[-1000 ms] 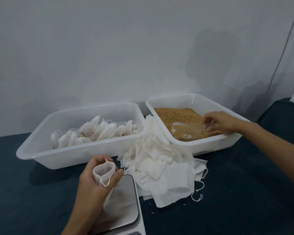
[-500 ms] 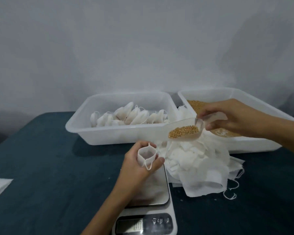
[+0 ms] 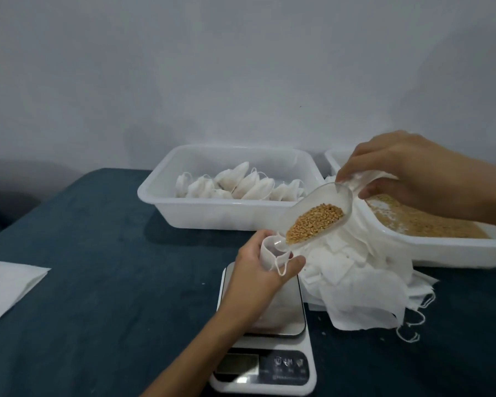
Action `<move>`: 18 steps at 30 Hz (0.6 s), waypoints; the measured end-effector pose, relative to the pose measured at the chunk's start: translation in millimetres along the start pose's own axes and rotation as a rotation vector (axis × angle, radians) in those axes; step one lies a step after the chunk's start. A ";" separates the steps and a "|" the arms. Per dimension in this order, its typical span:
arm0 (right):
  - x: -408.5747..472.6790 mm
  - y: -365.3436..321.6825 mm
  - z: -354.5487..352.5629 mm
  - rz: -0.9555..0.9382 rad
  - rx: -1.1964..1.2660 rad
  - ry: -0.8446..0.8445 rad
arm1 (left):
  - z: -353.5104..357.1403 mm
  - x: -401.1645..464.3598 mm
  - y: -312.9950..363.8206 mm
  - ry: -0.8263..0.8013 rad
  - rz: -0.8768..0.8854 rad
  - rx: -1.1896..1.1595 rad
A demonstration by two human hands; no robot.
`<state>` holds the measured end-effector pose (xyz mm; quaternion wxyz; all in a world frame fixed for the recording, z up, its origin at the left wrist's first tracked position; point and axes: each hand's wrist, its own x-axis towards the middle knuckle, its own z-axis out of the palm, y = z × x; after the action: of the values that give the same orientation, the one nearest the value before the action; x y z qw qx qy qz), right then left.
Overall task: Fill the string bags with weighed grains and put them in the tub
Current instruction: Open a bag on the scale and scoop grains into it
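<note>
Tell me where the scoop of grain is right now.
In the head view, right of centre: the clear scoop is held by the right hand, tipped toward the open bag in the left hand, above the scale.

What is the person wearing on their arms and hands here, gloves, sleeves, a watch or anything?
Nothing that shows. The left hand and right hand are both bare, with no gloves, rings or watch in view. Both forearms are uncovered as far as the frame's edge, so no sleeve appears. Nails look short and unpainted.
</note>
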<state>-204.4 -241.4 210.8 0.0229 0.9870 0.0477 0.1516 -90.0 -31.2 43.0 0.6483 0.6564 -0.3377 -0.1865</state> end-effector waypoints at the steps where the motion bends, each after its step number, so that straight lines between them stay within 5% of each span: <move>1: 1.5 -2.2 -1.4 -0.011 -0.022 0.001 | 0.1 0.1 0.3 0.006 -0.001 -0.002; 18: 17.4 -16.8 -7.3 -0.222 -0.309 0.039 | 0.8 -0.3 -4.2 0.088 -0.006 0.005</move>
<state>-191.5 -222.7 221.9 0.1897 0.9573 0.1327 0.1730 -89.9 -31.9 38.8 0.6603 0.6665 -0.3074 -0.1588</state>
